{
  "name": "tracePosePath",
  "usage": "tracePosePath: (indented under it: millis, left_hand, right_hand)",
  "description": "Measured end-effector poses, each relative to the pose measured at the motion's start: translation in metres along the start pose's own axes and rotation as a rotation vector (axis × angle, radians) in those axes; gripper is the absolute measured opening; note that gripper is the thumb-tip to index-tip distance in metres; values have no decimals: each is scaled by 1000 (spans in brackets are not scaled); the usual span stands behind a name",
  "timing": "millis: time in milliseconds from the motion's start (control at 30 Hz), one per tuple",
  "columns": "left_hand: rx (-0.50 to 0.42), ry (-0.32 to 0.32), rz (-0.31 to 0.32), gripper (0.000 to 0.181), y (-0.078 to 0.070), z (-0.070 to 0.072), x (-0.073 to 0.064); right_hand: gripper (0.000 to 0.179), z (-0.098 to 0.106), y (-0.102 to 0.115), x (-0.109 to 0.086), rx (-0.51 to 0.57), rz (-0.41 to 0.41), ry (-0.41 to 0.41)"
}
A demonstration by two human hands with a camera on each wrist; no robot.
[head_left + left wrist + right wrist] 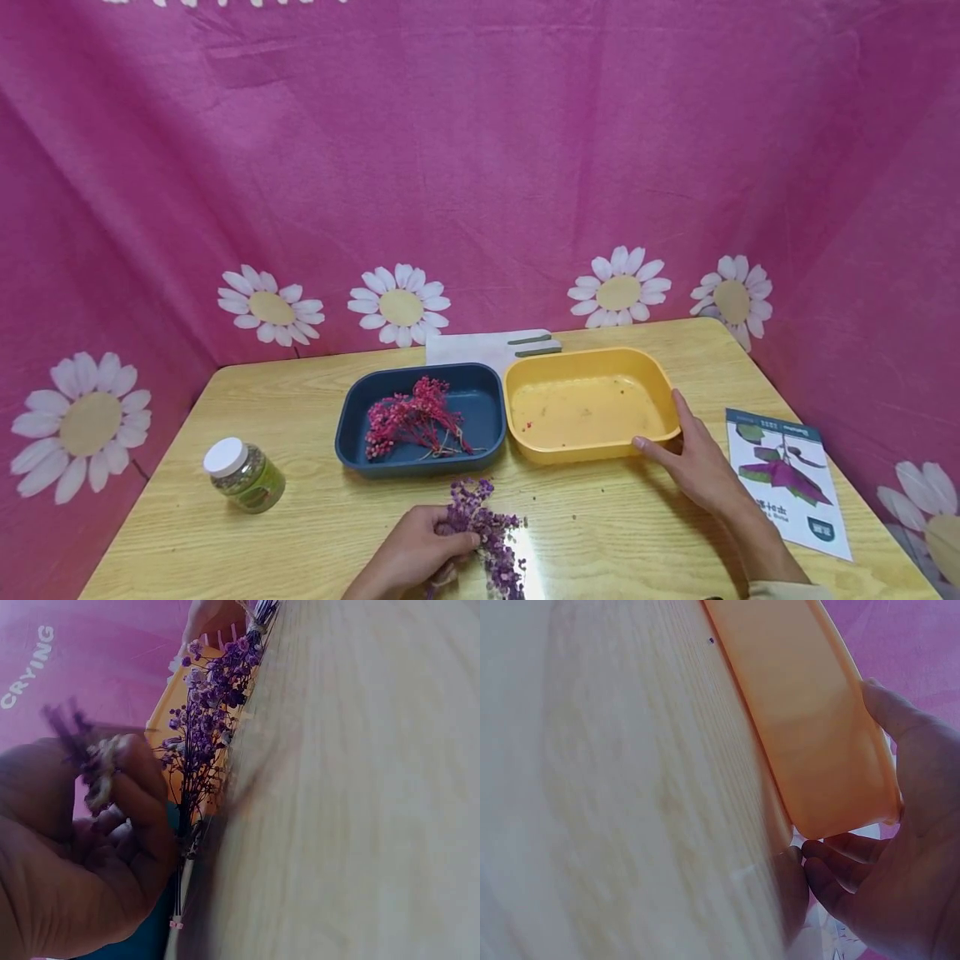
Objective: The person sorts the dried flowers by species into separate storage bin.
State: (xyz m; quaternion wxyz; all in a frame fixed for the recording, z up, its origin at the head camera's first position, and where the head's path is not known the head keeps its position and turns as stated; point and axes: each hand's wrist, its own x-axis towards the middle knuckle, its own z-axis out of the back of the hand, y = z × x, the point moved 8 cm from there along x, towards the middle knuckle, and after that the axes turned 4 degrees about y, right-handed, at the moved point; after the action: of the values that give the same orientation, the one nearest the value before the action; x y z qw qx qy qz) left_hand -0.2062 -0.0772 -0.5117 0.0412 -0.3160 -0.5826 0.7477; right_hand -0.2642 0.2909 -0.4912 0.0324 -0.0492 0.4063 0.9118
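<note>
My left hand grips a bunch of dried purple flowers low over the table's front. In the left wrist view, stem ends bound with twine stick out from its curled fingers. More purple flowers stretch along the table beyond that hand, their thin stems passing through a small pink band. At the right front corner of a yellow tray, my right hand holds on, thumb at the rim and fingers around the side. Specks lie on the tray's bottom.
Left of the yellow tray stands a dark blue tray holding dried pink flowers. A white-lidded jar is at the left. A printed plant packet lies at the right, and a white sheet behind the trays.
</note>
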Motion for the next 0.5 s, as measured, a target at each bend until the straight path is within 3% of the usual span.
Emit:
tracePosePath:
  millis: [233,367,500]
  left_hand:
    - [122,5,-33,27,-2,-1,-1]
    - [231,-55,-68,26,-7,1,-2]
    - [405,-141,-132,27,-16,4,-4]
  right_hand:
    - [110,0,-1,0,-2,4,-2]
    - [110,-1,-1,0,-1,2,-1]
    - [111,-1,-1,0,-1,-11,2]
